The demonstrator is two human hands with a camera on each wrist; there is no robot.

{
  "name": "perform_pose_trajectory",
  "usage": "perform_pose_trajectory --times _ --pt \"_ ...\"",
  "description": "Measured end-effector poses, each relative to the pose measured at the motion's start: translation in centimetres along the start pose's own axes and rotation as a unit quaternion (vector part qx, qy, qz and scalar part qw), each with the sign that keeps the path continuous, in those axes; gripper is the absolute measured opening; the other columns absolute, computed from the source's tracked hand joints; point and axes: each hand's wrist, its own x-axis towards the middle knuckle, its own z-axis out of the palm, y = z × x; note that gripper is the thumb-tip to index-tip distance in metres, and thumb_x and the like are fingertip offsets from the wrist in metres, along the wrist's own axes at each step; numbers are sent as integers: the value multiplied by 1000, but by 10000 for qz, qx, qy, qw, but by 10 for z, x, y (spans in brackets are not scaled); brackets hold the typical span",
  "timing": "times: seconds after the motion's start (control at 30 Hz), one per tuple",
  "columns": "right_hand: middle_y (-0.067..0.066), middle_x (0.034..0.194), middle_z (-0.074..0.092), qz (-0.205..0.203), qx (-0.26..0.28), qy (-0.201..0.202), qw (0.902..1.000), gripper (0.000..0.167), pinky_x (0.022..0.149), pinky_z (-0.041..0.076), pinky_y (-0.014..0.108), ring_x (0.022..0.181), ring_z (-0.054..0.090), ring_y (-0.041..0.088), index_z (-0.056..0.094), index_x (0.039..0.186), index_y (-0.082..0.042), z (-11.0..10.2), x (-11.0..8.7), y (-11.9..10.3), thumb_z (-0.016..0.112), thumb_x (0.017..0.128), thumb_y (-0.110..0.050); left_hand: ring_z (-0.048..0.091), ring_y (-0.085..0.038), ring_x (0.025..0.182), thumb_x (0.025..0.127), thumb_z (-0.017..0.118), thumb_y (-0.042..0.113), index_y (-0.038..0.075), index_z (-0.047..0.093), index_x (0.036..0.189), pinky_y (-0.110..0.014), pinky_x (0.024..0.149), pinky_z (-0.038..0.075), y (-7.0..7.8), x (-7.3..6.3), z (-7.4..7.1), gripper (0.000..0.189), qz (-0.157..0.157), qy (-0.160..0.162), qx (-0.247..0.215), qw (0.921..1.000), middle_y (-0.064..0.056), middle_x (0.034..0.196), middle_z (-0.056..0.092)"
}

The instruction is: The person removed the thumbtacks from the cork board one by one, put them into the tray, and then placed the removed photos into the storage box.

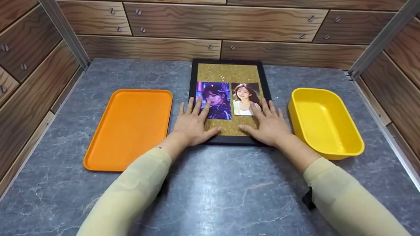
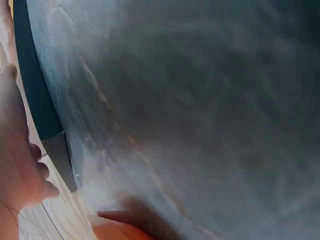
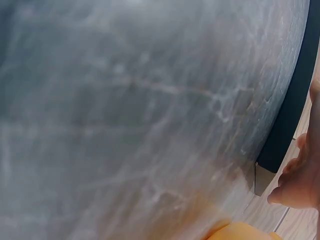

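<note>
A cork board [image 1: 226,72] in a black frame lies flat near the back wall. On its cork lie two picture cards side by side: a purple-blue illustrated card [image 1: 216,109] on the left and a photo card [image 1: 242,106] of a person in a white top on the right. My left hand [image 1: 192,127] is spread over the board's lower left edge, its fingertips at the illustrated card. Over the lower right edge my right hand [image 1: 270,127] is spread likewise, its fingers reaching the photo card. Both wrist views show the black frame edge [image 2: 37,85] beside the hand.
An orange tray [image 1: 131,131] lies left of the board. To the right stands a yellow bin [image 1: 325,124]. The grey marbled tabletop [image 1: 223,190] is bounded by wood-patterned walls [image 1: 226,23] at the back and sides, with metal posts [image 1: 67,32] at the corners.
</note>
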Motion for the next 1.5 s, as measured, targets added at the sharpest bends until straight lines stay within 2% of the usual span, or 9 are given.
perform_pose_trajectory --times 0.53,0.77,1.23,1.5 --pt "26 175 3 -32 87 -63 9999 109 126 8 66 160 3 49 20 171 -15 5 -9 1 35 93 -90 6 -44 161 97 24 87 19 7 172 -61 128 9 5 -7 0 103 81 -208 -2 9998 -22 176 5" --pt "27 174 4 -4 98 -75 9999 108 127 6 63 161 2 45 20 171 -14 6 -10 1 34 94 -90 2 -41 162 97 21 87 20 6 172 -56 130 6 4 -7 3 103 49 -333 -19 9994 -23 175 2" --pt "30 173 6 -76 1 30 10000 108 127 8 64 159 4 48 21 170 -11 12 -18 0 29 95 -88 0 -43 161 98 20 86 19 12 172 -56 130 5 6 -12 14 101 116 -189 -3 9998 -25 175 2" --pt "29 173 4 -70 -114 99 9999 105 128 8 63 160 5 47 21 170 -12 14 -20 -1 28 97 -87 1 -44 161 98 18 85 18 12 172 -57 130 5 8 -16 11 100 151 -155 120 9997 -26 174 4"
